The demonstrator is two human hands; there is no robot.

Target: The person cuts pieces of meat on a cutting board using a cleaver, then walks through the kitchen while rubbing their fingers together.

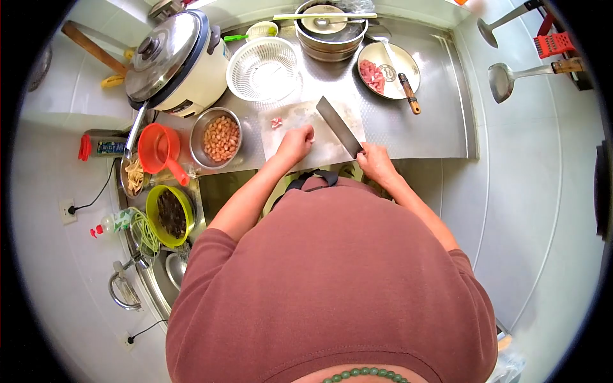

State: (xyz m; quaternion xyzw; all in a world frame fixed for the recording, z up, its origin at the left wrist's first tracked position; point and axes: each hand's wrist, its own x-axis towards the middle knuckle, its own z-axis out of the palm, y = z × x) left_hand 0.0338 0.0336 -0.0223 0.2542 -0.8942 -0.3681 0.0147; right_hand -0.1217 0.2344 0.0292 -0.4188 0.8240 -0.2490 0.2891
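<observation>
My right hand (pixel 377 163) grips a cleaver (pixel 338 126) by its handle, the broad blade slanting up and left over a pale cutting board (pixel 325 142). On the board's left part rests my left hand (pixel 296 144), its fingers curled closed; whatever they may hold is hidden. Just beyond that hand lies a small piece of red-and-white meat (pixel 276 122). Farther right, a white plate (pixel 408 59) carries sliced pink meat (pixel 371 75) and a utensil with a wooden handle (pixel 408 92).
Left of the board are a steel bowl of peanuts (pixel 221 138), a red ladle-like scoop (pixel 159 148) and a white basket (pixel 263 69). A rice cooker (pixel 191 83) and steel pot (pixel 331 48) stand behind. A yellow-green bowl (pixel 170 216) sits near the sink (pixel 153 287).
</observation>
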